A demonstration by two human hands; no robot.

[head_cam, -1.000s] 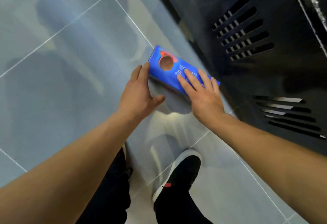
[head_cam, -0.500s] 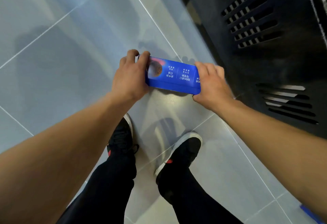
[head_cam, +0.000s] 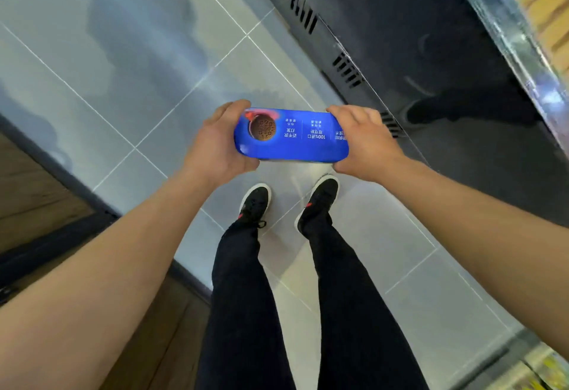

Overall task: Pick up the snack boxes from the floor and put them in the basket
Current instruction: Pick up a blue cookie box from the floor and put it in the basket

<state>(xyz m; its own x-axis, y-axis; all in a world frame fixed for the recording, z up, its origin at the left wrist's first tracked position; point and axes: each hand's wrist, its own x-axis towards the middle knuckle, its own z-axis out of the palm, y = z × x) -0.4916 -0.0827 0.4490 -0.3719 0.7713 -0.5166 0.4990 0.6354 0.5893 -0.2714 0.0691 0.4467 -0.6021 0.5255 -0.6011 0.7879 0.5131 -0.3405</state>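
- While it is held level above the grey tiled floor (head_cam: 129, 60), the blue rectangular cardboard snack box (head_cam: 292, 140) (a chocolate biscuit printed near its left end) sits between both hands.
- Left hand (head_cam: 215, 146) grips the left end, fingers curled round it.
- Right hand (head_cam: 366, 143) clasps the right end.
- Black sneakers (head_cam: 255, 201) stand below; a dark vented metal cabinet (head_cam: 400, 35) is at far right.

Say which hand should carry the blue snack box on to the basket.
Neither clearly. The left hand and right hand each grip one end of the blue snack box, held level above the floor. No basket is in view, so I'd keep both hands on it.
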